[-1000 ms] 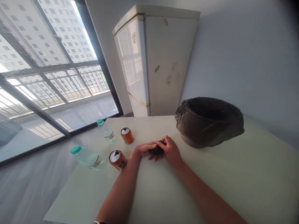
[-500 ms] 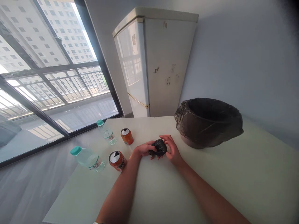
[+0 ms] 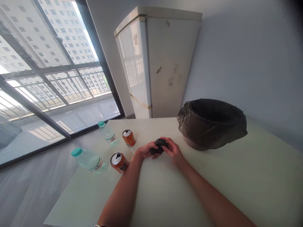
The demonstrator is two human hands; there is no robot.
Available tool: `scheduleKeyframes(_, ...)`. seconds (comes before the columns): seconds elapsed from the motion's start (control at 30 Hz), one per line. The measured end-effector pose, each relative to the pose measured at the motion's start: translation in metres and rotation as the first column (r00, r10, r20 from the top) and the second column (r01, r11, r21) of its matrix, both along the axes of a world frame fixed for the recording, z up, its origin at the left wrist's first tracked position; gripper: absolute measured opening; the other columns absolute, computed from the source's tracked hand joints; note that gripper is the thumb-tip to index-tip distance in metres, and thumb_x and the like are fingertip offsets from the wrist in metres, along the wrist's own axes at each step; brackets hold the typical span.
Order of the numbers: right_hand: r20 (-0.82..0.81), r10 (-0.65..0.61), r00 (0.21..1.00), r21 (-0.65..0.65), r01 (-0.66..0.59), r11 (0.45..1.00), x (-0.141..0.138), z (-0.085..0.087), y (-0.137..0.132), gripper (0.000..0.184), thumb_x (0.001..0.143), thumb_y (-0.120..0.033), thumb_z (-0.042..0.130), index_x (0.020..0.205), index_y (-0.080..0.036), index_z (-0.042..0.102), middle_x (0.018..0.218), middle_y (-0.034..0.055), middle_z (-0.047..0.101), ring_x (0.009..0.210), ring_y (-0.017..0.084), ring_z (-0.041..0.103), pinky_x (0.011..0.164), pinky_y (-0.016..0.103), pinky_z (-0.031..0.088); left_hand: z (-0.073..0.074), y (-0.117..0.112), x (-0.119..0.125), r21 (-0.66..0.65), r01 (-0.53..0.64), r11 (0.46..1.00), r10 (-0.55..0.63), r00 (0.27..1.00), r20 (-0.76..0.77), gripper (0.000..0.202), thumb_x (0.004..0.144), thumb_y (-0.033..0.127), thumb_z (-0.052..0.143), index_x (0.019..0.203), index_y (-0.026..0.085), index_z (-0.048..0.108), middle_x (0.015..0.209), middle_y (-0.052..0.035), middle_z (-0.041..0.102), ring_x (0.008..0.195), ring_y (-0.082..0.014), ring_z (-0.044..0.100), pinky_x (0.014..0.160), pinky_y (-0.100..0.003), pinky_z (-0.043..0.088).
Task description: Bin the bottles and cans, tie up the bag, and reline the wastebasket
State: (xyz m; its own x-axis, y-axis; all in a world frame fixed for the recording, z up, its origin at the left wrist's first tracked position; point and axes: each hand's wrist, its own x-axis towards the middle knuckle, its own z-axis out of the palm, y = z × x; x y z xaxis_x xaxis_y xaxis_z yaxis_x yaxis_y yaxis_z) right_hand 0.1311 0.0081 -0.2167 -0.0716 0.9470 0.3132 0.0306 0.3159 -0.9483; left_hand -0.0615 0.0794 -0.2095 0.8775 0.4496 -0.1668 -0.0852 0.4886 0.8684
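Observation:
Between my hands, above the middle of the table, is a small bunched-up black plastic bag [image 3: 160, 143]. My left hand [image 3: 147, 149] grips it from the left, thumb on top and fingers underneath. From the right, my right hand [image 3: 174, 149] closes on its other side, with the thumb pressed against the plastic. An orange drink can [image 3: 119, 162] stands beside my left forearm, and a second orange can [image 3: 128, 138] is farther back. Both can tops show opened mouths.
Two clear plastic bottles with green caps, a near one [image 3: 89, 160] and a far one [image 3: 108, 134], stand at the table's left. A bin lined with a black bag [image 3: 210, 130] stands at right on the white table [image 3: 163, 195]. Behind is a fridge [image 3: 170, 63].
My right hand has moved in and closed on the black bag, which looks more compact now. My left hand keeps its hold. The cans, bottles and bin have stayed put.

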Motion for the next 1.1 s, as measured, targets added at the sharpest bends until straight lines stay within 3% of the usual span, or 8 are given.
scheduleKeyframes(0.1, 0.015, 0.005, 1.000, 0.011, -0.005, 1.000, 0.000, -0.001, 0.002, 0.035, 0.094, -0.041, 0.065, 0.124, -0.024, 0.066, 0.114, 0.0074, 0.065, 0.105, 0.023, 0.066, 0.097, 0.039, 0.056, 0.005, -0.004, -0.001, 0.016, 0.074, 0.997, -0.073, 0.997, -0.020, 0.050, 0.072, 0.045, 0.084, 0.100, 0.015, 0.055, 0.069, 0.0014, 0.053, 0.053, -0.0098, 0.047, 0.040, -0.019, 0.037)
scheduleKeyframes(0.23, 0.036, 0.025, 0.999, 0.008, -0.026, 1.000, 0.002, -0.001, -0.002, 0.039, 0.093, -0.036, 0.063, 0.130, -0.025, 0.063, 0.111, 0.0056, 0.064, 0.098, 0.020, 0.066, 0.089, 0.036, 0.058, 0.010, -0.007, -0.002, 0.046, 0.111, 0.993, -0.107, 0.991, -0.082, 0.043, 0.074, 0.032, 0.088, 0.100, 0.015, 0.057, 0.067, 0.0041, 0.052, 0.050, -0.0076, 0.045, 0.040, -0.018, 0.038)
scheduleKeyframes(0.4, 0.101, 0.088, 0.991, 0.013, -0.090, 0.996, -0.002, 0.004, -0.009, 0.039, 0.097, -0.036, 0.053, 0.134, -0.025, 0.060, 0.108, 0.0054, 0.061, 0.087, 0.018, 0.065, 0.067, 0.028, 0.057, 0.008, -0.006, -0.002, 0.056, 0.176, 0.983, -0.169, 0.980, -0.107, 0.035, 0.071, 0.026, 0.081, 0.097, 0.013, 0.061, 0.087, -0.0100, 0.070, 0.064, -0.0167, 0.065, 0.041, -0.020, 0.043)
scheduleKeyframes(0.5, 0.163, 0.092, 0.982, 0.055, -0.102, 0.993, -0.004, 0.008, -0.012, 0.032, 0.093, -0.033, 0.058, 0.124, -0.024, 0.062, 0.107, 0.0049, 0.062, 0.091, 0.019, 0.063, 0.078, 0.031, 0.056, 0.003, -0.004, -0.002, 0.035, 0.239, 0.970, -0.234, 0.966, -0.108, 0.027, 0.068, 0.025, 0.076, 0.086, 0.014, 0.059, 0.075, -0.0067, 0.067, 0.048, -0.0121, 0.054, 0.037, -0.021, 0.039)
scheduleKeyframes(0.63, 0.231, 0.094, 0.968, 0.132, -0.127, 0.983, -0.004, 0.015, -0.015, 0.036, 0.087, -0.029, 0.061, 0.123, -0.025, 0.061, 0.111, 0.0048, 0.062, 0.103, 0.023, 0.061, 0.096, 0.038, 0.051, 0.000, -0.003, -0.001, 0.028, 0.220, 0.975, -0.215, 0.969, -0.122, 0.024, 0.064, 0.025, 0.075, 0.075, 0.016, 0.055, 0.058, 0.0018, 0.052, 0.040, -0.0083, 0.042, 0.034, -0.019, 0.031)
scheduleKeyframes(0.8, 0.347, -0.044, 0.937, 0.174, -0.018, 0.985, -0.011, 0.019, -0.021, 0.024, 0.096, -0.045, 0.062, 0.108, -0.024, 0.062, 0.096, 0.0024, 0.061, 0.086, 0.020, 0.059, 0.081, 0.033, 0.049, 0.002, -0.005, -0.001, 0.000, 0.247, 0.969, -0.243, 0.957, -0.160, 0.037, 0.067, 0.037, 0.083, 0.075, 0.016, 0.053, 0.060, 0.0032, 0.046, 0.046, -0.0069, 0.038, 0.036, -0.017, 0.025)
scheduleKeyframes(0.93, 0.328, -0.140, 0.934, 0.154, 0.093, 0.984, -0.018, 0.013, -0.021, 0.023, 0.104, -0.043, 0.050, 0.093, -0.024, 0.058, 0.082, 0.0003, 0.058, 0.076, 0.018, 0.055, 0.073, 0.031, 0.046, 0.003, -0.007, -0.003, -0.014, 0.287, 0.958, -0.285, 0.942, -0.175, 0.048, 0.067, 0.045, 0.090, 0.078, 0.017, 0.052, 0.064, 0.0040, 0.043, 0.049, -0.0068, 0.036, 0.036, -0.016, 0.025)
scheduleKeyframes(1.1, 0.256, -0.206, 0.944, 0.146, 0.172, 0.974, -0.012, 0.007, -0.014, 0.022, 0.105, -0.040, 0.047, 0.115, -0.025, 0.059, 0.098, 0.0019, 0.068, 0.087, 0.019, 0.063, 0.082, 0.031, 0.050, 0.003, -0.006, 0.000, -0.006, 0.247, 0.969, -0.246, 0.962, -0.121, 0.069, 0.076, 0.082, 0.070, 0.090, 0.016, 0.054, 0.070, 0.0022, 0.045, 0.050, -0.0088, 0.038, 0.034, -0.020, 0.030)
